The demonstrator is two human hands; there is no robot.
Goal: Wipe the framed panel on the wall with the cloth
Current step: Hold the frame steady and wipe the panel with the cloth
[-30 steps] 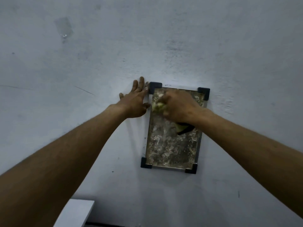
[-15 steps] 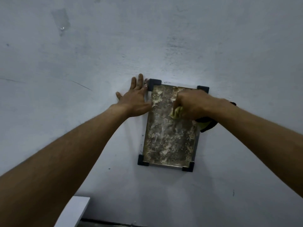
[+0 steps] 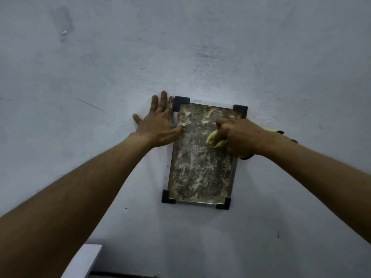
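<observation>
A framed panel (image 3: 198, 173) hangs on the grey wall, its mottled brown surface smeared with pale residue and its corners capped in black. My right hand (image 3: 239, 137) is closed around a yellow-green cloth (image 3: 213, 140) and presses it against the panel's upper right part. The cloth's dark edge pokes out past my wrist. My left hand (image 3: 158, 125) lies flat with fingers spread on the wall, its thumb side touching the panel's upper left edge.
The grey wall (image 3: 200, 47) fills the view, with a patch of clear tape (image 3: 63, 21) at the upper left. A white ledge corner (image 3: 84, 259) juts in at the bottom left, below my left forearm.
My right hand has carried the cloth from the panel's upper left across to its upper right, then slightly down. My left hand stays flat at the panel's left edge.
</observation>
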